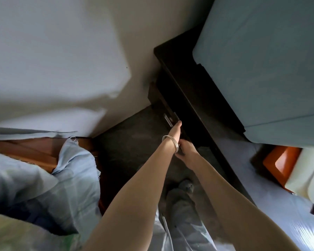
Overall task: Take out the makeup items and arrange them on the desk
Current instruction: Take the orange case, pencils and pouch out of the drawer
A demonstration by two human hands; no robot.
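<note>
No makeup items show in the head view. A dark desk (194,91) stands against the wall, with a drawer front (159,104) that carries a metal handle (168,120). My left hand (176,128), with thin bangles on the wrist, reaches to the drawer's top edge right beside the handle; its fingers vanish into the dark gap under the desktop. My right hand (187,150) sits just below and behind the left wrist, against the desk's dark front. Its fingers are curled and partly hidden.
A pale blue cover (261,51) lies over the desktop. An orange and white box (286,163) rests on it at the right. Blue cloth (71,169) hangs over wooden furniture (34,151) at the left. My legs and a foot (186,185) stand on the dark floor.
</note>
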